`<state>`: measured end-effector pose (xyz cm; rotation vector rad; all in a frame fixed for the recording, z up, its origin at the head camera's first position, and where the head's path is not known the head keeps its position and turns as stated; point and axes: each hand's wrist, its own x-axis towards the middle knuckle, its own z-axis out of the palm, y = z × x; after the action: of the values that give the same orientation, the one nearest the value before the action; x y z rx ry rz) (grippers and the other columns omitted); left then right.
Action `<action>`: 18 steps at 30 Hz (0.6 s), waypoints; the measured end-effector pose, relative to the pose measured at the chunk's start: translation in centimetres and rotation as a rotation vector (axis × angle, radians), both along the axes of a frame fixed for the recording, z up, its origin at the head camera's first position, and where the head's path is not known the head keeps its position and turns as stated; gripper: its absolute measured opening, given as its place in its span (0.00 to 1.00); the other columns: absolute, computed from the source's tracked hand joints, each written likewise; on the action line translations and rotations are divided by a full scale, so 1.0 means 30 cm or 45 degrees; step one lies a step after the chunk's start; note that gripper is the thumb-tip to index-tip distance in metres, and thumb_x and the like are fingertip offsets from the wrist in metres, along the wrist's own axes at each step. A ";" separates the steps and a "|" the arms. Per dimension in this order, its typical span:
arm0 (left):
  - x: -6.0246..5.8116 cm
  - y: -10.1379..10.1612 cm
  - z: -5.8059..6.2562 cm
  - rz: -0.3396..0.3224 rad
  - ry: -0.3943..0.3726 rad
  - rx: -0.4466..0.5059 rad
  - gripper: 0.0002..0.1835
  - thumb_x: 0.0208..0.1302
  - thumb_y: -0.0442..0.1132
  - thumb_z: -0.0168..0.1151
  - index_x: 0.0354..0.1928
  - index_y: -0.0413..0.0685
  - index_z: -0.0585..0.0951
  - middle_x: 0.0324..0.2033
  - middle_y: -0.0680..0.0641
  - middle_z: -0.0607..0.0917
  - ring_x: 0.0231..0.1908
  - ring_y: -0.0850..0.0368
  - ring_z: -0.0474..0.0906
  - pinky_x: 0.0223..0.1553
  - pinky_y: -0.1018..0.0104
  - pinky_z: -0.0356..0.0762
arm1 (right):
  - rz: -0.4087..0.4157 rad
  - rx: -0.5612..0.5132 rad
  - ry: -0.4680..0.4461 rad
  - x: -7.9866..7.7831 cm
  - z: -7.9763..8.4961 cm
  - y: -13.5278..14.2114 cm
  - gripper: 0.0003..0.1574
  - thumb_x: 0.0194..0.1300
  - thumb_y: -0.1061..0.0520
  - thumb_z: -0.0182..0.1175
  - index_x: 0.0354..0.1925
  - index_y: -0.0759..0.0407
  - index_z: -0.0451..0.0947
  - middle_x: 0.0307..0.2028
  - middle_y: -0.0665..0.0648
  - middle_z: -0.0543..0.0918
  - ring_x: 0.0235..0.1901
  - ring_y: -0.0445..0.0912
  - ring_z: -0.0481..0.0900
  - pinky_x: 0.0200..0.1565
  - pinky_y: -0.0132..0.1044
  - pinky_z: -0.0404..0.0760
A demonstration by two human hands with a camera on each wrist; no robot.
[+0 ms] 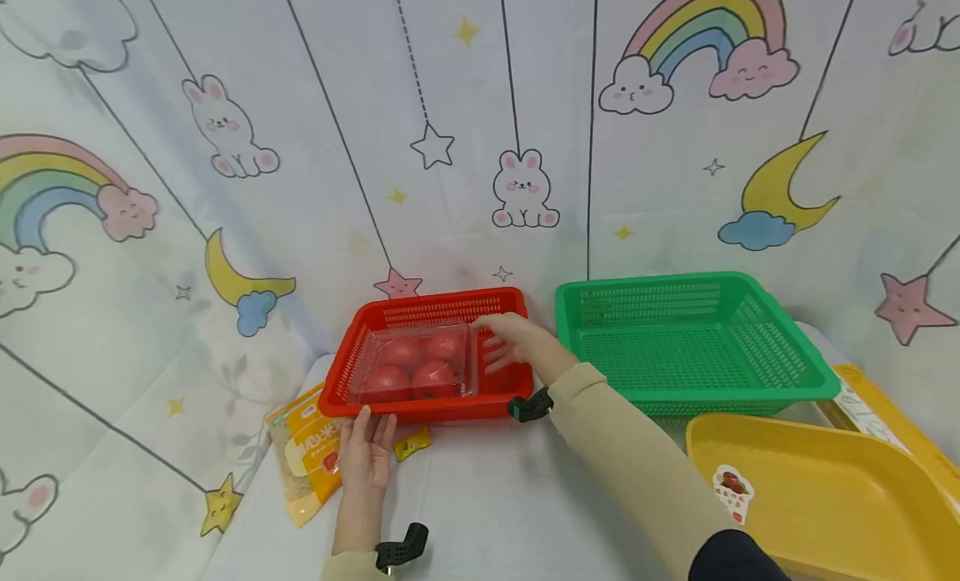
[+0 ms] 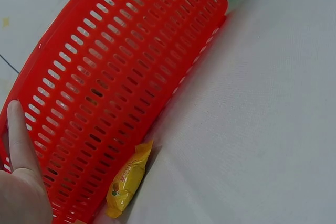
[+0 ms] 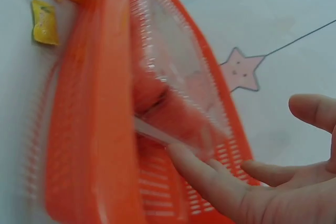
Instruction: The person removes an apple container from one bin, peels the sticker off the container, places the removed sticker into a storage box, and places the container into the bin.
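A red basket [image 1: 452,412] holds a clear plastic box [image 1: 470,360] with several red tomatoes [image 1: 403,353] inside. My left hand [image 1: 365,456] touches the basket's front wall near its left corner; in the left wrist view one straight finger [image 2: 21,142] lies against the slotted side. My right hand [image 1: 517,341] reaches over the basket's right part, beside the box's right edge. In the right wrist view its fingers [image 3: 202,179] are spread and loosely bent, with one fingertip at the box's edge; nothing is gripped.
A green basket [image 1: 697,395] stands to the right, with a yellow tray [image 1: 832,489] in front of it. An orange food packet [image 1: 307,448] lies left of the red basket. A small yellow wrapped packet [image 1: 412,443] lies before it. Behind hangs a printed cloth.
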<state>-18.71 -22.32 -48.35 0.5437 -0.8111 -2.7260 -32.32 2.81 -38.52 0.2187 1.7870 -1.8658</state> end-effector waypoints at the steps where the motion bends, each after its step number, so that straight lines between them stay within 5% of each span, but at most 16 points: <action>1: 0.001 0.000 0.002 0.004 -0.003 -0.009 0.30 0.72 0.39 0.62 0.72 0.57 0.63 0.61 0.46 0.79 0.50 0.50 0.85 0.50 0.60 0.82 | 0.009 -0.014 0.005 0.001 0.011 0.005 0.37 0.71 0.49 0.61 0.71 0.62 0.63 0.68 0.74 0.67 0.61 0.71 0.71 0.50 0.60 0.82; 11: 0.035 -0.006 0.000 -0.034 -0.042 -0.004 0.36 0.70 0.44 0.65 0.75 0.65 0.60 0.69 0.47 0.69 0.55 0.53 0.82 0.54 0.61 0.79 | 0.123 -0.124 0.041 0.060 0.085 0.078 0.33 0.75 0.52 0.56 0.72 0.59 0.61 0.70 0.72 0.65 0.64 0.68 0.69 0.51 0.56 0.82; 18: 0.065 -0.002 -0.006 -0.121 -0.092 0.003 0.30 0.67 0.46 0.68 0.63 0.57 0.62 0.51 0.47 0.82 0.54 0.52 0.83 0.55 0.60 0.78 | 0.204 -0.159 0.130 0.107 0.127 0.165 0.41 0.73 0.50 0.58 0.75 0.59 0.54 0.66 0.69 0.70 0.62 0.65 0.72 0.54 0.54 0.81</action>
<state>-16.77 -22.37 -48.53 0.6233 -0.8729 -2.8077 -29.11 7.76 -34.70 -0.0653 1.6923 -1.8943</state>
